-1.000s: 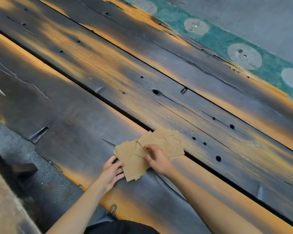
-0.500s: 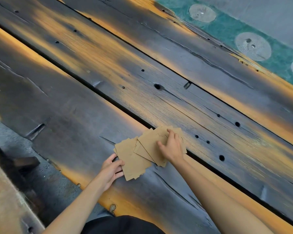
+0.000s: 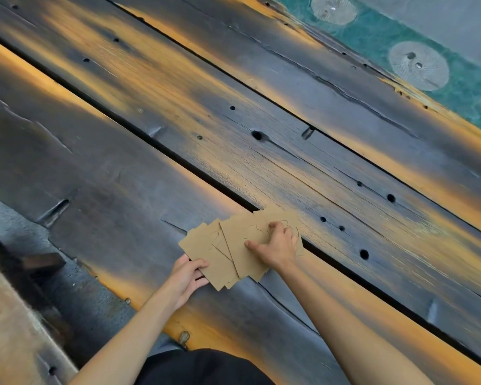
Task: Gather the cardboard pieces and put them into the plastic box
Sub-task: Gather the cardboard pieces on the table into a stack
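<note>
**Both hands on a fanned stack of cardboard pieces, plank surface**

Cardboard pieces (image 3: pixel 233 254): several flat brown squares, overlapping in a loose fan, lying on dark weathered wooden planks (image 3: pixel 122 173) streaked orange. The far end of the fan crosses the gap between two planks. Cut outlines show on the upper sheets.

Left hand (image 3: pixel 188 276): at the near-left corner of the fan. Thumb lies on top of the lowest sheet, fingers curl beneath its edge, so it pinches that corner.

Right hand (image 3: pixel 278 244): palm down on top of the far sheets. Fingers bent and slightly apart, tips pressing into the cardboard; thumb stretched out to the left, flat on a sheet.

Beyond the planks, upper right: a green mat (image 3: pixel 395 37) with pale round patches. Plastic box not in view.
</note>
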